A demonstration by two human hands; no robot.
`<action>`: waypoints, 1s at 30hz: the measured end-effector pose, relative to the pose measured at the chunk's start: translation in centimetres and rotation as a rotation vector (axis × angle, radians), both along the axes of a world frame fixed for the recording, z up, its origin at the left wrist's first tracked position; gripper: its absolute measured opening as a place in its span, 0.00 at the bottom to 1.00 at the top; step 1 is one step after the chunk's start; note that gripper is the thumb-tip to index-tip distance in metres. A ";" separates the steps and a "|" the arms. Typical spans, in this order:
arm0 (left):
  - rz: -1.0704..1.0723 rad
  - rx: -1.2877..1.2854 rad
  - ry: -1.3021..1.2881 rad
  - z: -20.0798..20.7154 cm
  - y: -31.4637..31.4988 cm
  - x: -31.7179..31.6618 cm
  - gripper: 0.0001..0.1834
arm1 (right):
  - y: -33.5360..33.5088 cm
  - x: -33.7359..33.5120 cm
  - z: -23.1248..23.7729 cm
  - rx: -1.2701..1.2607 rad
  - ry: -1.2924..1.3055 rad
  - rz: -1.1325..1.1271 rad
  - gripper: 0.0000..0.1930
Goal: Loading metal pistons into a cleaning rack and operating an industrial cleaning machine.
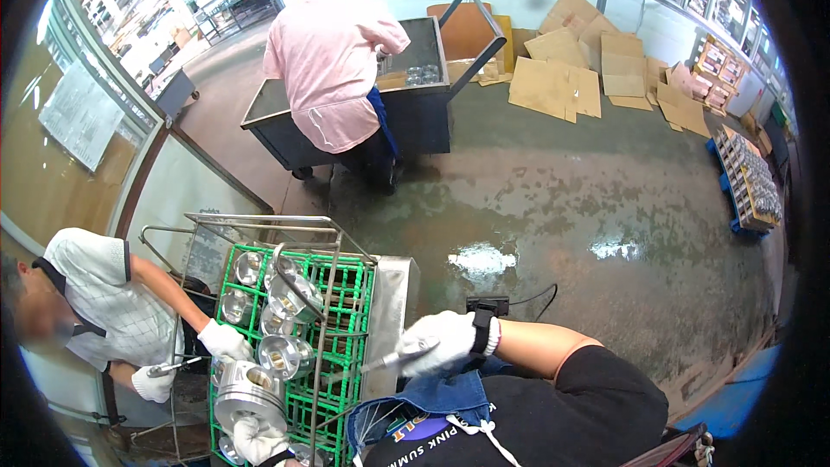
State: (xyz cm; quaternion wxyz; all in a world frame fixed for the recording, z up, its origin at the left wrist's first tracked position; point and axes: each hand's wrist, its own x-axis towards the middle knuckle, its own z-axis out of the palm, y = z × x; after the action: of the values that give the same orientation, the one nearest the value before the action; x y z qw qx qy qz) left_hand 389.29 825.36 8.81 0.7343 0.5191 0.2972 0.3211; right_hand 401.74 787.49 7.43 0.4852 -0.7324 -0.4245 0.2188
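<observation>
At the upper left of the frame, a pale rectangular sheet (82, 112) hangs on the wall panel; it appears printed, but its text is too small to read. Below it, at the lower left, a co-worker (112, 294) in a light shirt reaches in with white gloves; whether the nearer glove (226, 342) touches the metal is hard to tell.

Just right of there, at the lower left of the frame, the large silver piston (246, 396) is above the green rack (346, 294). The left hand (258, 439) has its grip closed on the piston's lower end. It looks solid and stiff, probably heavy for its bulk; smooth machined metal would likely slide in a knit glove, more so if wet or oily. It should not crush, though the thin edges of its ring grooves could nick. The surest hold is likely around the broad outer wall, or with fingers hooked in the side opening. I see no legible mark on it.

Near bottom centre, the right hand (445, 342) has its grip closed round a slim metal tool (398, 359). Further right, the wearer's black shirt (553, 415) carries pale lettering, partly covered by blue cloth (424, 402).
</observation>
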 end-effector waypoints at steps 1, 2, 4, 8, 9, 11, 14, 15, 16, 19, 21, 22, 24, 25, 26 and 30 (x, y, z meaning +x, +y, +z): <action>-0.007 -0.158 -0.077 -0.3 -0.4 0.6 0.25 | -1.1 -0.4 1.9 -0.020 0.480 0.101 0.15; -0.016 -0.317 -0.153 -0.8 -0.7 1.0 0.31 | -1.8 -0.5 2.0 -0.032 0.588 0.128 0.14; -0.298 -0.233 -0.162 -0.8 -2.6 2.3 0.25 | -3.1 -0.7 2.0 0.001 0.719 -0.049 0.15; -0.432 -0.614 -0.234 3.4 -10.4 5.5 0.26 | -7.3 -1.1 1.6 -0.067 0.659 -0.185 0.12; -0.523 -0.479 -0.187 1.8 -9.6 5.9 0.25 | -8.7 -2.3 1.0 0.056 0.791 -0.102 0.11; -0.488 -0.290 -0.169 -0.1 -10.3 5.9 0.27 | -10.5 -3.7 1.2 0.048 0.727 -0.213 0.11; -0.659 -0.225 -0.165 0.6 -14.0 8.0 0.34 | -12.9 -4.8 -1.1 0.162 0.595 -0.553 0.13; -0.722 -0.194 -0.161 0.9 -15.9 8.9 0.36 | -13.7 -5.6 -1.2 0.184 0.715 -0.487 0.13; -0.783 -0.161 -0.160 1.2 -17.7 9.7 0.38 | -14.3 -6.6 -1.6 0.208 0.832 -0.416 0.13; -0.900 -0.130 -0.097 0.7 -21.4 11.3 0.50 | -14.6 -8.6 -0.8 0.204 0.513 -0.433 0.13; -0.955 -0.189 -0.180 -1.1 -22.6 12.3 0.50 | -15.4 -8.9 -0.4 0.227 0.585 -0.667 0.14; -0.965 -0.241 -0.265 -2.3 -22.7 12.7 0.50 | -15.6 -8.9 -0.4 0.229 0.578 -0.698 0.14; -1.662 -0.538 -0.553 -5.1 -19.6 15.2 0.42 | -16.5 -9.5 -0.3 0.315 0.824 -0.571 0.14; -1.395 -0.348 -0.361 -4.6 -19.9 14.6 0.41 | -16.8 -10.2 -0.3 0.329 0.659 -0.455 0.14; -1.304 -0.311 -0.252 -4.1 -20.5 14.2 0.41 | -16.7 -10.5 -3.2 0.324 0.511 -0.397 0.14; -1.255 -0.356 -0.068 -3.4 -22.7 13.9 0.38 | -18.0 -10.9 -2.7 0.523 0.943 -0.928 0.09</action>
State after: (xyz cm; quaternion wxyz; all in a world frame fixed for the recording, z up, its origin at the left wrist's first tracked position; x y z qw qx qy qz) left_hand 403.23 802.65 5.42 0.8660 0.4541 -0.0371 -0.2061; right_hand 390.80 769.51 4.74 0.8202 -0.5245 0.1478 0.1744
